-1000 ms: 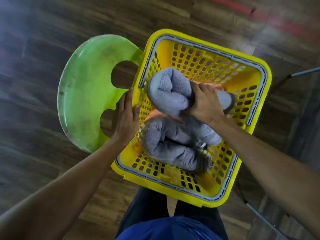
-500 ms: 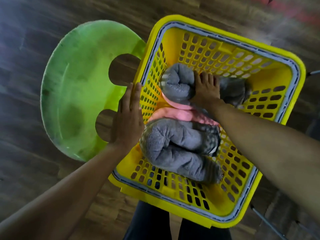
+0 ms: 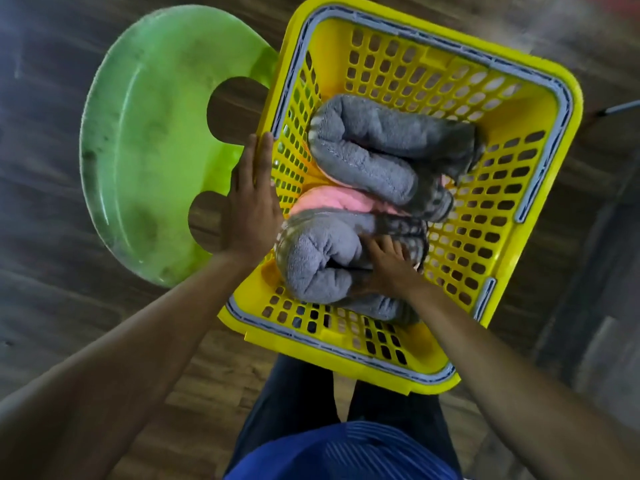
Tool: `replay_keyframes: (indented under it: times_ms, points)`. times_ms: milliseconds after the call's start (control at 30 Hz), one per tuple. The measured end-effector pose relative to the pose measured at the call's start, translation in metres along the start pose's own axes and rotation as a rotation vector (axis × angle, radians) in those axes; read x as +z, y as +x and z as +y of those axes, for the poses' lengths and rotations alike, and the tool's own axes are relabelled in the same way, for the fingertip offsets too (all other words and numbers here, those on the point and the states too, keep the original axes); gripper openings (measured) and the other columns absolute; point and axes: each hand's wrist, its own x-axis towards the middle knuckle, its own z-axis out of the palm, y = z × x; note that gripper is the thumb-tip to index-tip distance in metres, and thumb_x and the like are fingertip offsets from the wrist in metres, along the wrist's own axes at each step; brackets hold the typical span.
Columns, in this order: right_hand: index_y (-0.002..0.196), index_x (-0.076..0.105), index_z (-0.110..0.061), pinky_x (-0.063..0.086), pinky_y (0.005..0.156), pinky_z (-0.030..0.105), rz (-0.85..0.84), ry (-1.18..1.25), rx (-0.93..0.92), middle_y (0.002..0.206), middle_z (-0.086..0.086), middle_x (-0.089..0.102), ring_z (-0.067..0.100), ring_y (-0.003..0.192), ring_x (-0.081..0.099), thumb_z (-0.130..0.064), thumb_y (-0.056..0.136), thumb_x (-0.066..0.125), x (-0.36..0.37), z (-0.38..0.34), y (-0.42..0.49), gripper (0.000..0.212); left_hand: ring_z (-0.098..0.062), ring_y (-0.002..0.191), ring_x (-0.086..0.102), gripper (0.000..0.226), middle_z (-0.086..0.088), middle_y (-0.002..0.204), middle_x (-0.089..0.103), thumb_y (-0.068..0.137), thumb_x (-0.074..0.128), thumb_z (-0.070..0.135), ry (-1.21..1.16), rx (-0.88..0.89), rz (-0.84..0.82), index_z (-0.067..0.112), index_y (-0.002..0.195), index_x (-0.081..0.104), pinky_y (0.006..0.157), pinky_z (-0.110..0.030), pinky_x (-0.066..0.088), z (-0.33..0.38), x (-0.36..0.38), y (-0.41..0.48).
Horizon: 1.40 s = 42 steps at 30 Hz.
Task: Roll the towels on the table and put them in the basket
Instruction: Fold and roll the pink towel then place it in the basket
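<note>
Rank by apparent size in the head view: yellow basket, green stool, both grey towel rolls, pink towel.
1. Yellow perforated plastic basket
2. Round green plastic stool
3. Far rolled grey towel and near rolled grey towel: alike, unranked
4. Pink towel, mostly hidden

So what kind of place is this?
Likely a home or laundry area, though I can't be sure: dark wood-plank floor, a yellow plastic basket holding rolled grey towels, and a green plastic seat.
</note>
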Motion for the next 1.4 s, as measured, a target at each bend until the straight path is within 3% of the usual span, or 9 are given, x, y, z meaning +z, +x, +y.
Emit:
replay_keyframes:
  times_ms: [67, 233, 433, 700, 833, 1000, 1100, 1267, 1400]
  points:
    - [0.149, 0.023, -0.026, 0.021, 0.111, 0.052, 0.040, 0.029, -0.023, 0.144, 0.010, 0.024, 0.036, 0.136, 0.024, -0.054, 0.064, 0.081, 0.002, 0.004, 0.006, 0.106, -0.027, 0.139, 0.032, 0.063, -0.008, 0.159, 0.018, 0.098, 0.043, 0.008, -0.003, -0.005, -0.007, 0.016, 0.154, 0.015, 0.103, -0.039, 0.042, 0.000, 0.000, 0.000]
    - [0.153, -0.010, -0.018, 0.002, 0.115, 0.060, -0.074, -0.167, -0.089, 0.158, 0.005, 0.012, 0.023, 0.147, 0.009, -0.062, 0.060, 0.078, 0.015, 0.005, 0.007, 0.135, -0.027, 0.140, 0.031, 0.063, -0.006, 0.160, 0.015, 0.098, 0.041, 0.009, -0.009, 0.002, -0.017, 0.016, 0.154, 0.014, 0.101, -0.041, 0.044, 0.001, -0.001, 0.000]
    - [0.147, 0.028, -0.020, 0.033, 0.106, 0.046, 0.297, -0.113, -0.102, 0.127, 0.007, 0.060, 0.030, 0.118, 0.054, -0.060, 0.067, 0.066, 0.014, -0.015, -0.013, 0.098, -0.026, 0.141, 0.030, 0.064, -0.007, 0.160, 0.016, 0.098, 0.043, 0.007, -0.028, -0.011, -0.027, 0.017, 0.154, 0.014, 0.100, -0.043, 0.045, 0.001, -0.002, 0.000]
    - [0.140, 0.032, -0.026, 0.048, 0.091, 0.053, 0.428, 0.036, 0.023, 0.130, 0.015, 0.057, 0.043, 0.114, 0.056, -0.059, 0.067, 0.067, -0.144, -0.046, -0.026, 0.087, -0.018, 0.145, 0.022, 0.049, -0.009, 0.158, 0.025, 0.103, 0.030, 0.014, -0.232, -0.051, 0.018, 0.009, 0.152, 0.024, 0.116, -0.026, 0.023, -0.002, -0.007, 0.001]
    - [0.142, 0.030, -0.024, 0.040, 0.098, 0.054, 0.505, -0.069, 0.039, 0.136, 0.019, 0.049, 0.044, 0.124, 0.046, -0.054, 0.068, 0.069, -0.200, -0.042, 0.020, 0.089, -0.018, 0.145, 0.022, 0.048, -0.011, 0.156, 0.028, 0.103, 0.030, 0.009, -0.236, -0.011, 0.035, 0.004, 0.150, 0.026, 0.118, -0.031, 0.023, -0.004, -0.004, 0.001]
    - [0.155, 0.000, -0.020, 0.010, 0.114, 0.063, 0.293, -0.329, 0.132, 0.159, 0.014, 0.011, 0.039, 0.144, 0.011, -0.059, 0.067, 0.077, -0.184, -0.023, 0.078, 0.123, -0.017, 0.145, 0.023, 0.050, -0.009, 0.156, 0.028, 0.101, 0.030, 0.009, -0.234, -0.037, 0.054, 0.006, 0.150, 0.026, 0.116, -0.019, 0.016, -0.004, -0.002, 0.002]
    - [0.154, -0.005, -0.018, 0.004, 0.115, 0.062, 0.279, -0.307, 0.164, 0.159, 0.013, 0.009, 0.036, 0.146, 0.007, -0.063, 0.063, 0.077, -0.164, -0.017, 0.085, 0.131, -0.018, 0.144, 0.023, 0.050, -0.008, 0.156, 0.028, 0.100, 0.030, 0.010, -0.214, -0.053, 0.064, 0.008, 0.151, 0.026, 0.115, -0.016, 0.015, -0.003, -0.001, 0.002]
    - [0.153, 0.012, -0.020, 0.009, 0.116, 0.057, 0.652, -0.111, 0.203, 0.157, 0.013, 0.018, 0.035, 0.145, 0.015, -0.042, 0.078, 0.071, -0.136, -0.029, 0.056, 0.097, -0.023, 0.139, 0.032, 0.049, -0.009, 0.153, 0.034, 0.100, 0.036, 0.013, -0.093, -0.027, 0.113, 0.008, 0.149, 0.031, 0.116, -0.032, 0.021, -0.004, -0.001, 0.000]
    - [0.128, 0.048, -0.018, 0.040, 0.100, 0.050, 0.865, 0.179, 0.086, 0.130, 0.010, 0.048, 0.031, 0.121, 0.045, -0.030, 0.084, 0.062, -0.083, -0.038, -0.006, 0.047, -0.030, 0.131, 0.039, 0.046, -0.013, 0.142, 0.045, 0.093, 0.047, 0.011, 0.065, 0.160, 0.151, 0.015, 0.139, 0.047, 0.113, -0.048, 0.021, 0.012, -0.004, -0.017]
